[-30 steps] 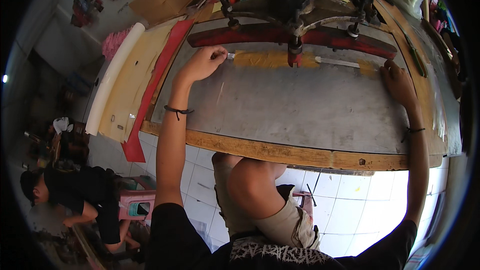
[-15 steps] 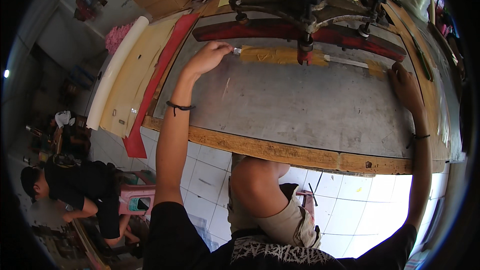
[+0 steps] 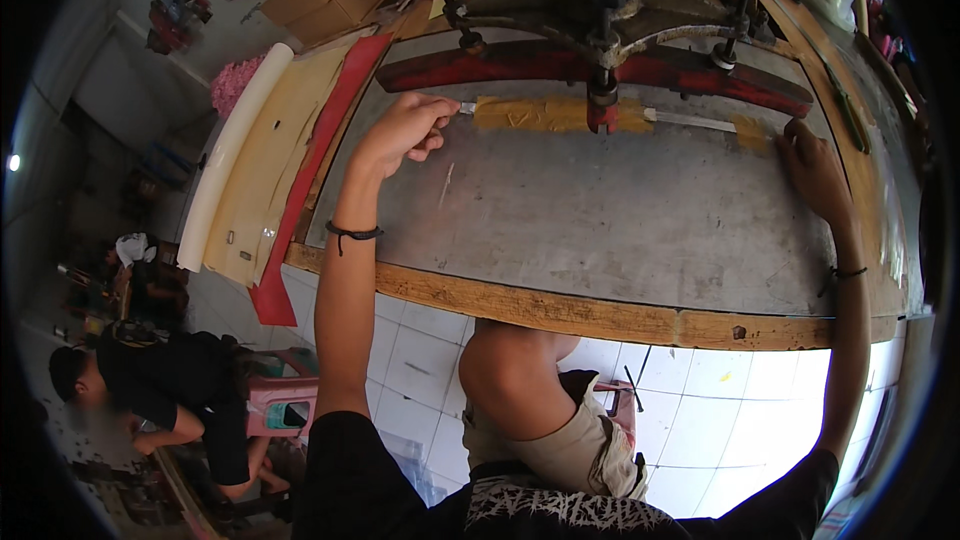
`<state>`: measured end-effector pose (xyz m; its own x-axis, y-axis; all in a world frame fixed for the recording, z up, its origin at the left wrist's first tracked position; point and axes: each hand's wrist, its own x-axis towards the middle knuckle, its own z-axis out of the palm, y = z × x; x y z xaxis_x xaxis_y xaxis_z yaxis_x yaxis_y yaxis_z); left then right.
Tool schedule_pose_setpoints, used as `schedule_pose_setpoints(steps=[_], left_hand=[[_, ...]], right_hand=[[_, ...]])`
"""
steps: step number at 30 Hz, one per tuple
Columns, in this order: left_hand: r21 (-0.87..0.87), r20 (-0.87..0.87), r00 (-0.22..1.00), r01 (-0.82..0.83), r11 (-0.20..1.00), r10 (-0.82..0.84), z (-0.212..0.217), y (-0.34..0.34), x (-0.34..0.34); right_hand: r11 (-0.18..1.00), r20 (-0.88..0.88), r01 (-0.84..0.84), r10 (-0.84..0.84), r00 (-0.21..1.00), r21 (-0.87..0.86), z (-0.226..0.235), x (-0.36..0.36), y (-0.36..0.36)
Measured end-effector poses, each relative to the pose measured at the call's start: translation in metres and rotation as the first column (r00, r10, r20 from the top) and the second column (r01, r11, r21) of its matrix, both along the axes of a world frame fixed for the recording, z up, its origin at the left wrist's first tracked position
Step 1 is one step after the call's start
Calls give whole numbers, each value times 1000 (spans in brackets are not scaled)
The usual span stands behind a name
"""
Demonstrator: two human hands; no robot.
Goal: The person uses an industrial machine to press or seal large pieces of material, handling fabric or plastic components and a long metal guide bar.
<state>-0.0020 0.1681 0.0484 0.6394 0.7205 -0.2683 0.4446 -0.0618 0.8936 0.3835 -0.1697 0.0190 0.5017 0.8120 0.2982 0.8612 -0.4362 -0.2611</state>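
Seen from the head camera, a wide grey printing screen (image 3: 600, 220) lies flat in a wooden frame (image 3: 560, 308), with a heavy metal press arm (image 3: 600, 10) and a long red bar (image 3: 560, 65) across its far side. A band of thick yellow ink (image 3: 545, 115) sits on the mesh just below the red bar, and a smaller yellow patch (image 3: 752, 132) lies further right.

The left hand (image 3: 400, 130) is closed in a pinch around the end of a thin metal blade (image 3: 466, 108), whose tip touches the left end of the yellow ink. The right hand (image 3: 815, 170) lies on the mesh near the right side of the frame, fingers bent and pressing down just beside the smaller patch; I cannot tell whether it holds anything. A slim pale strip (image 3: 690, 121) runs between the ink band and that patch.

The blade looks light, stiff and narrow, so a firm pinch at its near end, as now, seems the right hold. Wet ink would likely make it slippery, so the fingers are best kept off the smeared part. The mesh is probably taut but easily torn, so the blade's edge should lie shallow rather than dig in.

To the left, a red strip (image 3: 310, 170) and a white roll (image 3: 225, 165) lie on a pale board. Another person in black (image 3: 170, 390) crouches on the tiled floor below.
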Motion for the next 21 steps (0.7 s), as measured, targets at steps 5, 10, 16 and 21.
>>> schedule_pose_setpoints(steps=[5,10,16,21], left_hand=[[-114,123,992,-11,993,25,-3,2,1],[57,65,998,-31,998,27,-11,-2,9],[365,25,1000,-25,931,17,-22,-7,19],[369,152,986,-120,922,68,-41,5,19]], right_hand=[[1000,-11,-1,2,1000,16,0,-2,0],[1000,-18,-8,8,1000,15,2,-2,-2],[1000,-44,-13,14,999,5,5,-3,-2],[999,-51,-46,47,998,25,4,-1,-2]])
